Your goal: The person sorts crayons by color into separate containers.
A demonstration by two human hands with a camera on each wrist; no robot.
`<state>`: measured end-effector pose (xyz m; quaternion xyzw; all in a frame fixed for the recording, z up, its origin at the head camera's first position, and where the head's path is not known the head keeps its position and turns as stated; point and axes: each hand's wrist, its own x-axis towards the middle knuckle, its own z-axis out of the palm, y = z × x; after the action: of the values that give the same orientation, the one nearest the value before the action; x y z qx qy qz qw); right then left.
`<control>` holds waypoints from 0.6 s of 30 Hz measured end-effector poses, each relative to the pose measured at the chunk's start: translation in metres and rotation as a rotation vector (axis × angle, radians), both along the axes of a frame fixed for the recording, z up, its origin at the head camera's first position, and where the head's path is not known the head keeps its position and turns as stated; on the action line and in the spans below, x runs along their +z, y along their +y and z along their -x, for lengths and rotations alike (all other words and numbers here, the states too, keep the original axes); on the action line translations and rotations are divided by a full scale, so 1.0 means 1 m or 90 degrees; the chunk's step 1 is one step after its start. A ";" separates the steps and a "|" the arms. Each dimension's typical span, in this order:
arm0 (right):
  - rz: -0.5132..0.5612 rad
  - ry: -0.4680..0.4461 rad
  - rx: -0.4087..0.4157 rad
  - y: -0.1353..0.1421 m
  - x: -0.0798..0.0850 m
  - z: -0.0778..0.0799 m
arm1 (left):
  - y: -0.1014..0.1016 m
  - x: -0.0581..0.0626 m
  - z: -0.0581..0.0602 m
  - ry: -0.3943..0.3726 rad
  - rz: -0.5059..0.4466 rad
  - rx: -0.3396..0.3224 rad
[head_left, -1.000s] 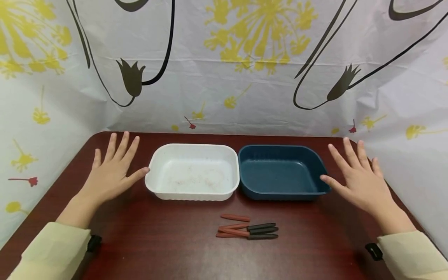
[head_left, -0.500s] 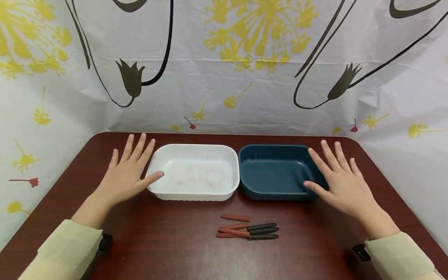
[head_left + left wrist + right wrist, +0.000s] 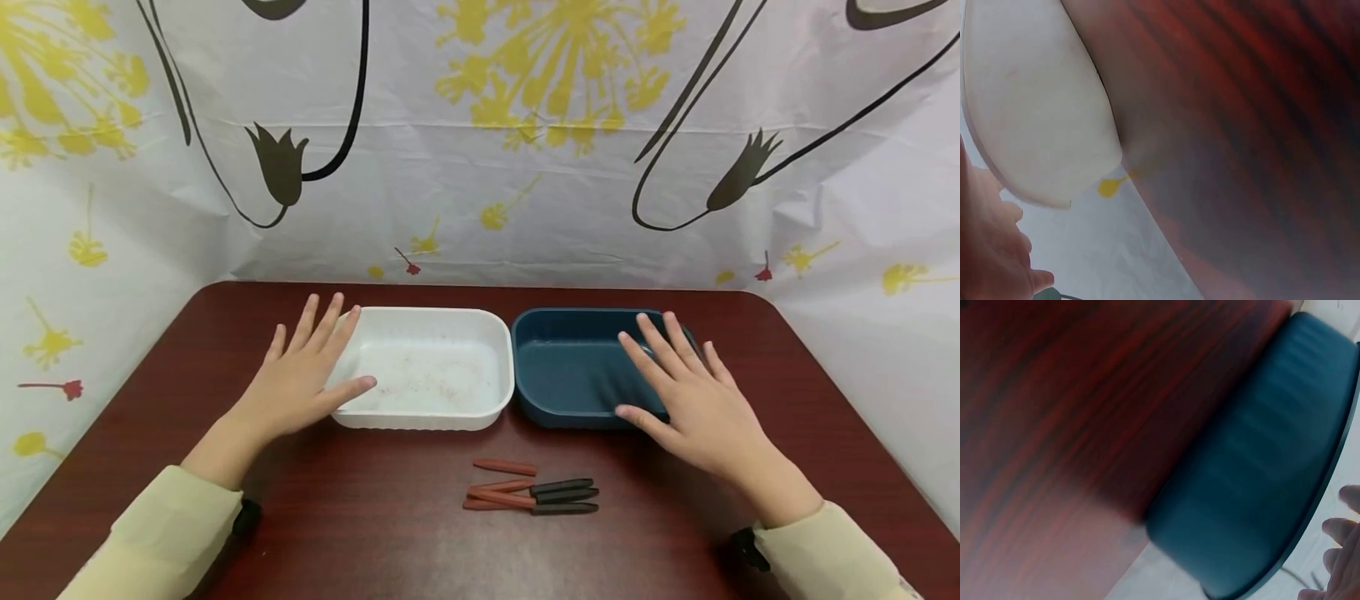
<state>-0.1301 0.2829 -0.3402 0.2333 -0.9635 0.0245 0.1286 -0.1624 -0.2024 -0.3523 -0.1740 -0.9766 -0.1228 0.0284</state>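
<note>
My left hand [image 3: 296,383], fingers spread and palm down, overlaps the left end of a white rectangular tub [image 3: 420,367] in the head view. My right hand [image 3: 701,408] is spread the same way over the right end of a dark blue tub [image 3: 573,367]. Neither hand holds anything. In front of the tubs lie several slim sticks with tapered ends, some reddish-brown [image 3: 504,467] and some black [image 3: 564,507], partly overlapping in a small pile. The left wrist view shows the white tub's side [image 3: 1041,94]; the right wrist view shows the blue tub's ribbed wall [image 3: 1260,450].
Both tubs stand side by side on a dark red-brown wooden table [image 3: 420,542]. A white sheet [image 3: 450,183] printed with yellow flowers and dark stems rises behind the table and along both sides. Dark bands [image 3: 247,517] show at both sleeve cuffs.
Both hands have moved inward: the left rightward over the white tub's end, the right leftward over the blue tub's end. The tubs and sticks have stayed in place.
</note>
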 end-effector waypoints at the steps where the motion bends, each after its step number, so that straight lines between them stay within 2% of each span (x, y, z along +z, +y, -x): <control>1: -0.001 -0.002 0.006 -0.003 0.000 -0.001 | 0.001 0.000 0.000 -0.003 0.003 -0.001; 7: 0.005 -0.020 0.032 -0.017 -0.002 -0.005 | 0.005 -0.004 0.003 -0.019 0.024 -0.004; 18: 0.028 -0.013 0.107 -0.049 -0.002 -0.013 | 0.008 -0.007 0.003 -0.063 0.012 -0.018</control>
<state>-0.1175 0.2344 -0.3421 0.3102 -0.9411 0.0589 0.1212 -0.1651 -0.1949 -0.3592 -0.1820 -0.9754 -0.1226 -0.0230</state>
